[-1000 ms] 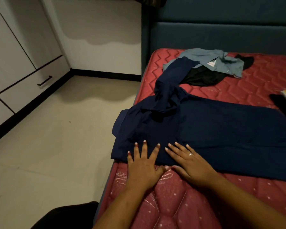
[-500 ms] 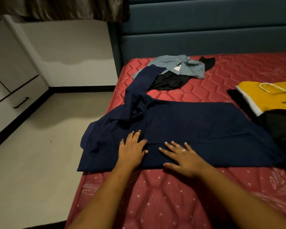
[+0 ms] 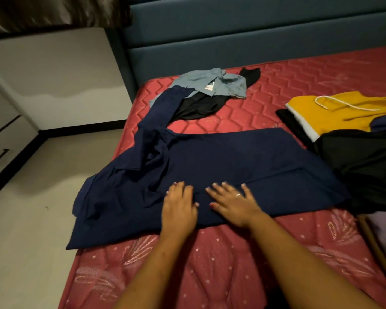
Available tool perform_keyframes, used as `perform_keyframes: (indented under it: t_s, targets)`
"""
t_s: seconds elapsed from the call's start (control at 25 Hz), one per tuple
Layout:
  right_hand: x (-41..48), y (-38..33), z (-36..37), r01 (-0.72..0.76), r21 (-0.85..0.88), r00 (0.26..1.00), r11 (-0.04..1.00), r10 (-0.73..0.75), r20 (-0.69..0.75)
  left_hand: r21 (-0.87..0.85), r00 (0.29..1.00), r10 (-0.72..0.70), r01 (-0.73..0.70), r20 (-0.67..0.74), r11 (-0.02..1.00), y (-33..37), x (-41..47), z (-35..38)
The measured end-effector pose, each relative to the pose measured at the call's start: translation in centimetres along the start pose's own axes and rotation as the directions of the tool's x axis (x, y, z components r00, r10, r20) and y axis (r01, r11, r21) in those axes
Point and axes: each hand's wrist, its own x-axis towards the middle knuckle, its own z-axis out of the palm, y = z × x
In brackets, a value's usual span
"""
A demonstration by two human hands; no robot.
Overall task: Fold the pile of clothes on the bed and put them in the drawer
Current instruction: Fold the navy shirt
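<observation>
Because the navy garment (image 3: pixel 243 166) must lie flat before folding, it is spread across the near part of the bed (image 3: pixel 210 264), and the left hand (image 3: pixel 179 206) and right hand (image 3: pixel 234 202) rest side by side on it, palms down, fingers straight, grasping nothing, pressing the cloth smooth. One sleeve trails toward the grey-blue shirt (image 3: pixel 212 84), not yet folded in. Since one second earlier, both hands have advanced from the hem onto the cloth.

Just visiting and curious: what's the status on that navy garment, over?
Left hand and right hand flat on navy garment, gripping nothing. Garment spread on mattress, left edge overhanging. Bunched end reaches grey shirt, not yet folded.
</observation>
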Motion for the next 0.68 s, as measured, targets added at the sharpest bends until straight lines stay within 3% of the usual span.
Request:
perform_keyframes:
  t_s: [0.16, 0.28, 0.44, 0.56, 0.68]
  targets:
    - [-1.5, 8.7, -0.5, -0.355, 0.116, 0.922, 0.927, 0.368, -0.117, -0.040, 0.958, 0.081, -0.073, 0.276, 0.997, 6.0, -1.4, 3.0]
    - [-2.7, 12.5, -0.7, -0.431, 0.106, 0.876, 0.896, 0.444, -0.190, -0.014, 0.938, 0.160, -0.164, 0.307, 0.986, 7.7, -1.4, 3.6]
    - [-3.9, 15.6, -0.4, -0.465, 0.097, 0.820, 0.880, 0.469, -0.329, -0.004, 0.949, 0.154, -0.160, 0.273, 0.987, 7.8, -1.0, 3.8]
    - [-4.4, 15.3, -0.4, -0.382, 0.059, 0.824, 0.922, 0.369, -0.431, 0.026, 0.957, 0.139, -0.150, 0.255, 0.988, 8.1, -1.7, 4.0]
    - [-6.7, 14.8, 0.4, -0.075, -0.113, 0.950, 0.991, 0.036, -0.309, -0.013, 0.968, 0.149, -0.149, 0.204, 0.989, 8.2, -2.0, 3.7]
